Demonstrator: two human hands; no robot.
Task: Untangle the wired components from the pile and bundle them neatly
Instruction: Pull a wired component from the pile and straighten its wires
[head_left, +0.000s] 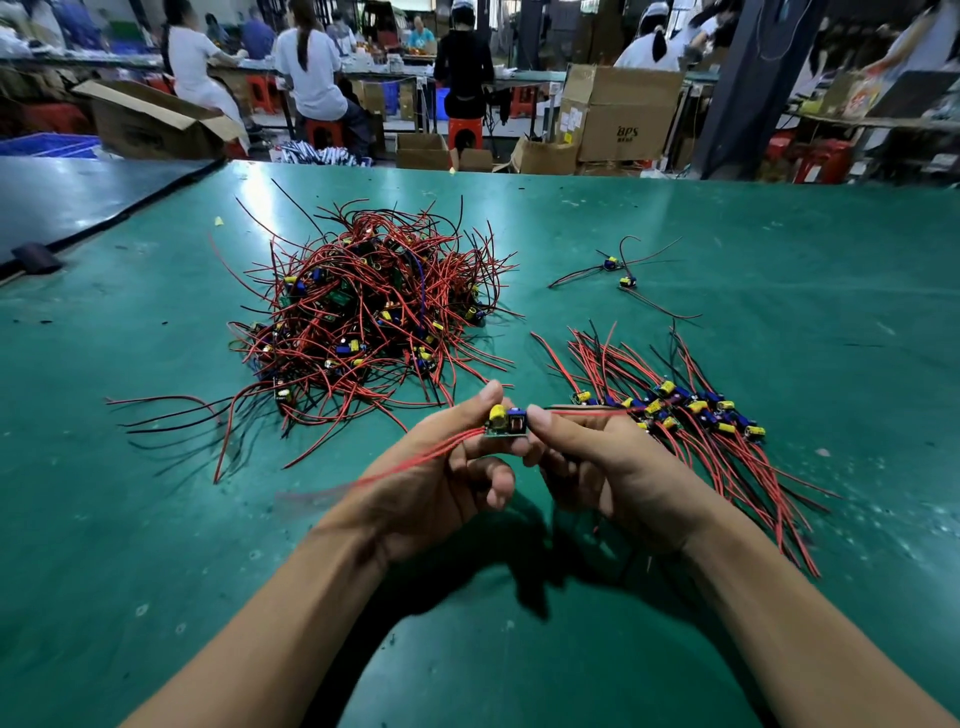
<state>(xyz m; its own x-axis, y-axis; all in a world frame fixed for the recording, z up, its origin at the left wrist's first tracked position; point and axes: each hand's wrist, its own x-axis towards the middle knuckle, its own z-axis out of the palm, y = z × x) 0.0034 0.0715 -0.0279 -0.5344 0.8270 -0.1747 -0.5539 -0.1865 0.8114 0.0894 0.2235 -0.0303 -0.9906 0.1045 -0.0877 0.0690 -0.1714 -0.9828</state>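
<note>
**Grip.** The board (506, 422) is held off the table (156, 519), just in front of the pile (374, 312) on its near right side. Its left end is pinched between thumb and forefinger of the left hand (447, 467). Its right end is pinched by the right hand (602, 467). Both grips are narrow and closed on the board. The other fingers are curled beneath and hold nothing that can be seen.

**Hazards.**
- The left leads (415, 460) trail down across the left hand and appear blurred. Whether their ends are free of the pile's near strands cannot be told. If they are caught, a pull is likely to drag more units out of the pile.
- The right leads run out over the row (685, 410) laid to the right of the pile. If the board is swung sideways, the row is likely to be raked out of line.
- If the board is pulled by its leads, the solder joints are probably strained.

**Surroundings.** Two strays (618, 273) lie apart to the right of the pile, beyond the row, with their wires crossed. Loose strands spread from the pile's near left edge onto the table. Nothing else is seen between the pile and the row. Boxes (618, 114) and seated workers are seen far beyond the pile, off the table.
</note>
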